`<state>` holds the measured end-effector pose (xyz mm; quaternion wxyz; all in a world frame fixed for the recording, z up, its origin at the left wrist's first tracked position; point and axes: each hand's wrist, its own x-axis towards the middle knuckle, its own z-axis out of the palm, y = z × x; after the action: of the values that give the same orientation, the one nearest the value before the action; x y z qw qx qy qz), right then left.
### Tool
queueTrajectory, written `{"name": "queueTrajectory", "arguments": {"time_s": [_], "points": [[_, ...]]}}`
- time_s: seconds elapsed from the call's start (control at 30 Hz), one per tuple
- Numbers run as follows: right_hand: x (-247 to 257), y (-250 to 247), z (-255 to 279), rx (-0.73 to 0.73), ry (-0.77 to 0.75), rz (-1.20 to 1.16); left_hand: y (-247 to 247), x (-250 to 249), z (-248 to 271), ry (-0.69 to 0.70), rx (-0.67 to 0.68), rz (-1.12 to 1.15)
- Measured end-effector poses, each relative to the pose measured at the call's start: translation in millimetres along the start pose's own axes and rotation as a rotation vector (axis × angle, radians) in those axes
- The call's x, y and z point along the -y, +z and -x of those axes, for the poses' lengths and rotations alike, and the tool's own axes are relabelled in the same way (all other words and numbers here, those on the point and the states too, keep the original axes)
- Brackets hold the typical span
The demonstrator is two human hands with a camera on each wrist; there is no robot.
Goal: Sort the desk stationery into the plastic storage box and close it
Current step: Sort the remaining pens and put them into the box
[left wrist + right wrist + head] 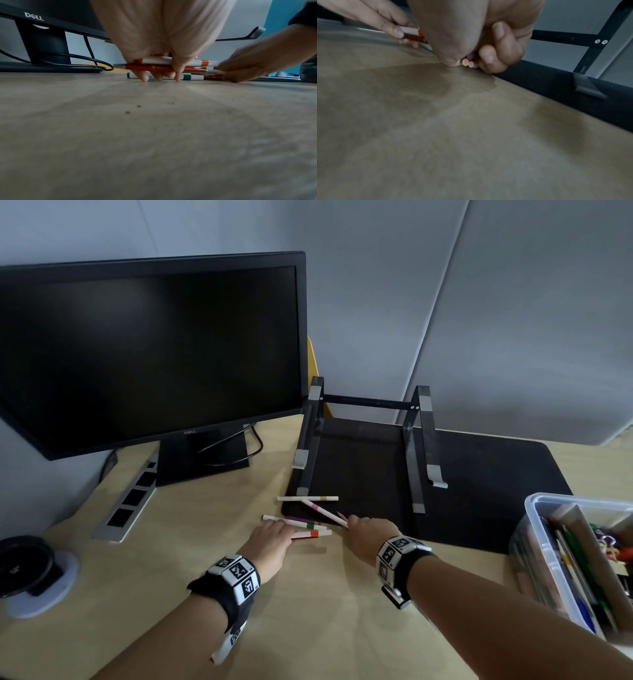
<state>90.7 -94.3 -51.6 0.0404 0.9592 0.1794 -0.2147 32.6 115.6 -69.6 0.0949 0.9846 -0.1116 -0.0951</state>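
Several white markers with coloured bands lie at the front edge of the black mat (496, 491). My left hand (284, 529) curls round two of them, a red marker (154, 67) and a white marker with orange bands (163, 61), its fingertips (145, 79) touching the desk. A green-banded marker (190, 77) lies behind them on the desk. My right hand (352, 523) pinches the ends of a small bundle of pens (468, 61). A pink-banded marker (323, 512) and a plain white marker (307, 498) lie loose. The clear plastic storage box (534, 529) stands open at the right, full of pens.
A black monitor (150, 354) on its stand fills the left back. A black laptop stand (416, 446) sits on the mat just behind the markers. A grey power strip (130, 501) and a round black device (24, 563) lie at the left.
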Motion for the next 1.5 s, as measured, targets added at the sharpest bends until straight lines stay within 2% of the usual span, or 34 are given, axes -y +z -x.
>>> {"name": "queueTrajectory", "arguments": {"time_s": [0.17,0.43,0.67,0.87,1.1,1.37,1.5], "points": [[-1,6,7,-0.016,0.041,-0.07,-3,-4,0,-0.082,0.035,-0.024],[-2,8,25,-0.043,0.044,-0.107,-20,-27,-7,-0.379,0.036,0.107],[-7,2,38,-0.07,0.134,-0.26,-25,-42,-7,-0.45,0.033,0.22],[-15,-10,59,-0.135,0.176,-0.32,-40,-73,-14,-0.385,-0.017,0.249],[-53,-39,108,-0.259,0.24,-0.43,-54,-129,-21,-0.298,-0.11,0.329],[-125,-47,173,-0.422,0.376,-0.406,-72,-208,-21,-0.095,-0.073,0.302],[-156,-40,192,-0.419,0.416,-0.393,-72,-241,-23,-0.045,-0.073,0.326]]}}
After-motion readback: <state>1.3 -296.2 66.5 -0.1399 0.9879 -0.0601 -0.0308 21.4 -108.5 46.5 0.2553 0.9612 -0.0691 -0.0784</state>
